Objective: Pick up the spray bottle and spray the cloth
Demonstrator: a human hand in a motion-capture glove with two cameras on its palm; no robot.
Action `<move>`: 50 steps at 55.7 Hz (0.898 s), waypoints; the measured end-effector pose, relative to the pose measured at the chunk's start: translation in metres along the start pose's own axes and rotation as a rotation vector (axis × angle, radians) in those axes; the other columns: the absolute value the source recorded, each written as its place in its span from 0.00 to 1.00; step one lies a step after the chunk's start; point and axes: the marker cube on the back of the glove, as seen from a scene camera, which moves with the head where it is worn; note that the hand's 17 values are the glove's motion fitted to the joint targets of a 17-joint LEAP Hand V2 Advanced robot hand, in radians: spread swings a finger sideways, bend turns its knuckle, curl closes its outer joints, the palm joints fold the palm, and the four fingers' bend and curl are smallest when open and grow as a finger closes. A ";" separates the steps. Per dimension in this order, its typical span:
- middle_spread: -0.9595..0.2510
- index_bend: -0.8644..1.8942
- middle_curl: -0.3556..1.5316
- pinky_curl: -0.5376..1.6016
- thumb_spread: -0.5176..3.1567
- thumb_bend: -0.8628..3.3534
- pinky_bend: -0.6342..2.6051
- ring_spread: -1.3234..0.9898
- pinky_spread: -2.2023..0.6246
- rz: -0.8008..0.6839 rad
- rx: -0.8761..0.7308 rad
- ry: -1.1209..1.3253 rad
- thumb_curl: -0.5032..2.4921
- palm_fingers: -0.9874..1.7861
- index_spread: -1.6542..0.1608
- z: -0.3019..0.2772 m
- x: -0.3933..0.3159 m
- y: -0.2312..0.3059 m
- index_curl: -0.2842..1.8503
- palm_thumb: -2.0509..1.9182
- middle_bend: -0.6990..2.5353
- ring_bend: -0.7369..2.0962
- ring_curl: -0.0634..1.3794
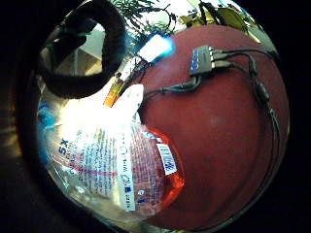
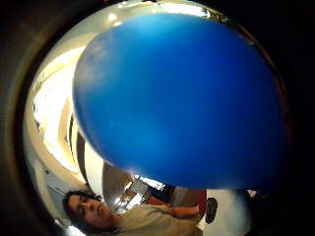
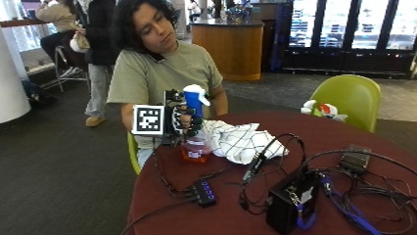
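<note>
Nearest our outside camera sits a black box (image 3: 291, 200) amid cables; beyond it, our gloved right hand (image 3: 182, 120) has its fingers curled round the neck of the spray bottle (image 3: 194, 128), held upright just above the red table (image 3: 228, 215). We judge the pick-up done. Next, aim the nozzle right at the white cloth (image 3: 242, 140) beside it and squeeze the trigger.

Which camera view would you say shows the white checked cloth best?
The outside view: the white checked cloth lies crumpled on the red table beside the bottle-gripping gloved right hand. Neither palm view shows it.
</note>
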 end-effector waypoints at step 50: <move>0.66 0.42 0.46 0.43 0.23 0.20 0.31 0.50 0.70 0.063 -0.557 0.444 0.38 0.83 0.78 -0.014 -0.108 -0.057 0.35 0.78 0.38 0.45 0.35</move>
